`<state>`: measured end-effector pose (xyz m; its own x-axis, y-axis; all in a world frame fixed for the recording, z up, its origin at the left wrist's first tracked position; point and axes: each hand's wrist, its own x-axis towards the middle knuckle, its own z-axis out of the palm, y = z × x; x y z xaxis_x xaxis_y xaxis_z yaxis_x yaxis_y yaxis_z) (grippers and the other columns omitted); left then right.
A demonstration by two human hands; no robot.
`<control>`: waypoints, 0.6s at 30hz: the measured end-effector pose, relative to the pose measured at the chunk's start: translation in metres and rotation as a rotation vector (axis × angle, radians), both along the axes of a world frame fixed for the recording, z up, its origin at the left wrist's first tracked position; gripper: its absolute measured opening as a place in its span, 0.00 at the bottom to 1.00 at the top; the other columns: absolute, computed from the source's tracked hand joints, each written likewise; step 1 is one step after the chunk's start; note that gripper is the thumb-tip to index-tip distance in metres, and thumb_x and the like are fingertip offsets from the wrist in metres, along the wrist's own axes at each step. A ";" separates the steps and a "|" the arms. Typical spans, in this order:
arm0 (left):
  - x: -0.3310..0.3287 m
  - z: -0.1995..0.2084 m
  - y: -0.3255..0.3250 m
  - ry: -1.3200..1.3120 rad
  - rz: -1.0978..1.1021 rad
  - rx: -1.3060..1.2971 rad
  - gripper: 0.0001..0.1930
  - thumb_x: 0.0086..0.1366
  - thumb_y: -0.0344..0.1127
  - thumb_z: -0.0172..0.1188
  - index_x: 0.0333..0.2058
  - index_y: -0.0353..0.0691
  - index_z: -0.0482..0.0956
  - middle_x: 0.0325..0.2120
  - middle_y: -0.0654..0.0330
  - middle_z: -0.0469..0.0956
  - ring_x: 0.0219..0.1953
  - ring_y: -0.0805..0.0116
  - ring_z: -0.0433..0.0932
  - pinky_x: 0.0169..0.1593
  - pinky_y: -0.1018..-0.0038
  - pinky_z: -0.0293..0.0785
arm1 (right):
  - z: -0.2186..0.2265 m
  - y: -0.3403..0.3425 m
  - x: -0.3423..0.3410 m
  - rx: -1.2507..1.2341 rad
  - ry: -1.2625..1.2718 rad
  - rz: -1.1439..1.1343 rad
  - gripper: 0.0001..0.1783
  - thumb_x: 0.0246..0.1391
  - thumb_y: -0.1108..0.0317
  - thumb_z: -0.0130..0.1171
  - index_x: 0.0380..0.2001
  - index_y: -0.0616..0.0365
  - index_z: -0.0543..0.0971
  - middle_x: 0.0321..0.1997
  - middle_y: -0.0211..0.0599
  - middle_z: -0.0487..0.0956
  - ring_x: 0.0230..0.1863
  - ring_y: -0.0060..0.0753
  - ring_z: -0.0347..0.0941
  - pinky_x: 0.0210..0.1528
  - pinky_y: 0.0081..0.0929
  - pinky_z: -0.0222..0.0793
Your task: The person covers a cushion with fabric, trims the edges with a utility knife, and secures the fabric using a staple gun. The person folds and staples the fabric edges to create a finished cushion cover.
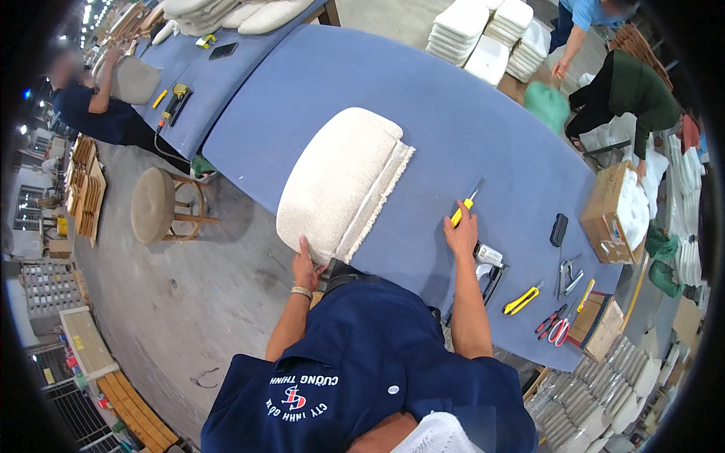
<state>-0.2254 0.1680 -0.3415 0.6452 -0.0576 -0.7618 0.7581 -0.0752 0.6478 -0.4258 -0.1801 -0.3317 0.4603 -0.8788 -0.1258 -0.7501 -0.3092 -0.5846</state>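
Observation:
On the blue-covered table (423, 83) a cream upholstered seat cushion (336, 177) lies at a slant, with a frayed fabric edge along its right side. My left hand (305, 268) grips its near left corner, thumb on top and the other fingers partly hidden below. My right hand (461, 232) is closed round a yellow-handled tool (463, 214) with a slim metal blade or shaft; its exact kind is unclear. The tool points away to the upper right, apart from the cushion. Close beside my right wrist lies a staple gun (489, 260).
To the right lie a yellow utility knife (522, 299), pliers (550, 320), red-handled scissors (559, 332) and a black object (558, 229). A cardboard box (610, 208) borders the table's right end. Co-workers (630, 94) are at far right and left. A stool (162, 205) stands left.

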 end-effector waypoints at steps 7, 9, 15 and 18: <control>-0.005 0.017 -0.017 -0.171 0.152 0.005 0.43 0.66 0.73 0.51 0.54 0.30 0.72 0.41 0.53 0.81 0.32 0.63 0.82 0.23 0.70 0.75 | -0.011 0.035 -0.011 -0.063 -0.103 -0.014 0.35 0.51 0.64 0.62 0.65 0.42 0.71 0.48 0.51 0.71 0.49 0.59 0.72 0.53 0.49 0.69; -0.009 0.038 -0.029 -0.099 0.144 -0.056 0.43 0.67 0.72 0.50 0.54 0.30 0.72 0.42 0.52 0.81 0.31 0.65 0.82 0.21 0.73 0.73 | -0.009 0.042 -0.016 -0.051 -0.112 -0.015 0.34 0.51 0.64 0.63 0.65 0.42 0.71 0.47 0.51 0.71 0.49 0.59 0.72 0.52 0.49 0.69; -0.021 -0.008 -0.020 0.002 0.047 -0.050 0.43 0.65 0.73 0.52 0.58 0.34 0.70 0.48 0.51 0.80 0.42 0.57 0.82 0.34 0.61 0.79 | -0.010 0.044 -0.012 -0.063 -0.198 -0.016 0.33 0.51 0.64 0.64 0.62 0.44 0.73 0.45 0.50 0.72 0.47 0.56 0.72 0.51 0.47 0.70; -0.019 -0.007 -0.021 0.081 0.007 -0.092 0.42 0.66 0.66 0.58 0.62 0.31 0.66 0.52 0.48 0.78 0.50 0.50 0.79 0.48 0.55 0.78 | -0.017 0.040 -0.017 -0.151 -0.240 -0.002 0.32 0.49 0.64 0.66 0.60 0.47 0.75 0.43 0.46 0.72 0.43 0.52 0.73 0.48 0.44 0.71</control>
